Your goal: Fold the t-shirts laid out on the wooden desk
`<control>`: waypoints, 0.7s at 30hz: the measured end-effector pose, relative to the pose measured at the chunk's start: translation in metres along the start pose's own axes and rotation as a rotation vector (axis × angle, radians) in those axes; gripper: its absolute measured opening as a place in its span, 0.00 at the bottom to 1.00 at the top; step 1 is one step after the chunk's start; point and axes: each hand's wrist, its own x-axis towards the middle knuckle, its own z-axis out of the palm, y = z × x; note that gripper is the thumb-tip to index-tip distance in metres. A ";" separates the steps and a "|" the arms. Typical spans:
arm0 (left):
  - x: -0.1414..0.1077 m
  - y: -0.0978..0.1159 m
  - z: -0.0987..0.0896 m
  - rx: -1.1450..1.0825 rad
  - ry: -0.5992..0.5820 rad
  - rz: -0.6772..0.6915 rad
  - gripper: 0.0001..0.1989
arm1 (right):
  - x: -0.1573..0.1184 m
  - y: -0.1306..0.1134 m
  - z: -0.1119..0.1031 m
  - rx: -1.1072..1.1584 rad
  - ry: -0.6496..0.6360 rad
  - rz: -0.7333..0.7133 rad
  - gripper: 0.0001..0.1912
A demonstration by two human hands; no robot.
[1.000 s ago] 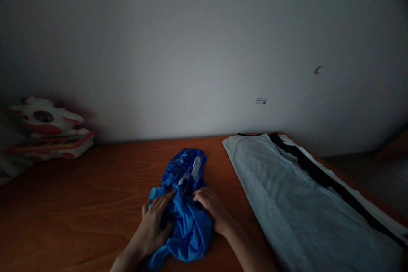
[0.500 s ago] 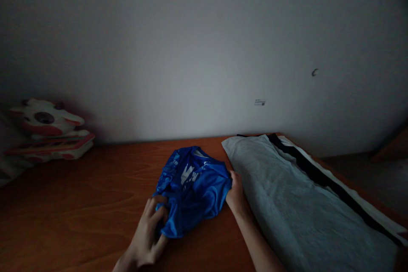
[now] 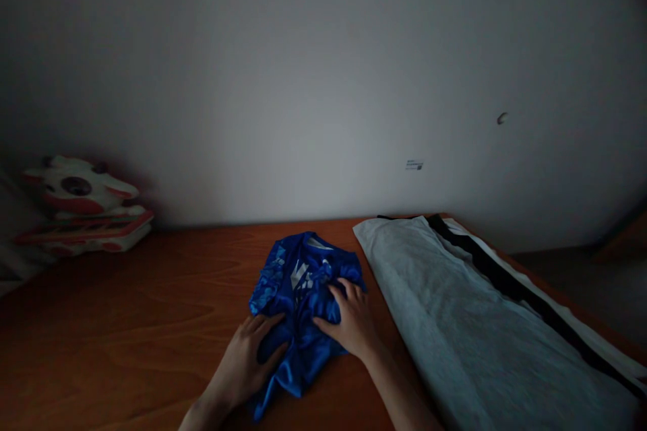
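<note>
A shiny blue shirt [image 3: 303, 303] with white print lies rumpled on the brown wooden surface [image 3: 151, 310], its neckline toward the wall. My left hand [image 3: 250, 353] rests on its lower left part, thumb and fingers apart, with cloth bunched between them. On the right side of the shirt lies my right hand [image 3: 351, 320], fingers spread over the fabric. Folds of cloth gather between the two hands, and a loose corner points toward me.
To the right lies a stack of flat garments, a grey one [image 3: 429, 303] beside a black strip [image 3: 485, 269] and white cloth. A cow-shaped toy keyboard [image 3: 96, 215] stands at the far left. Behind everything rises a pale wall [image 3: 313, 81] with a small label [image 3: 414, 165].
My right hand let go of the shirt's right edge and moved left onto its front. My left hand opened and shifted slightly right. The lower cloth is now more bunched.
</note>
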 end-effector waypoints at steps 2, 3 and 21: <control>0.000 -0.001 0.002 -0.082 -0.053 0.003 0.16 | -0.003 -0.003 0.007 -0.019 -0.062 -0.014 0.14; 0.001 -0.001 0.004 -0.126 -0.051 -0.002 0.14 | -0.003 -0.003 0.009 0.003 -0.069 -0.016 0.07; 0.001 -0.007 0.006 0.026 0.305 -0.264 0.25 | 0.006 0.003 -0.006 0.310 0.009 0.012 0.26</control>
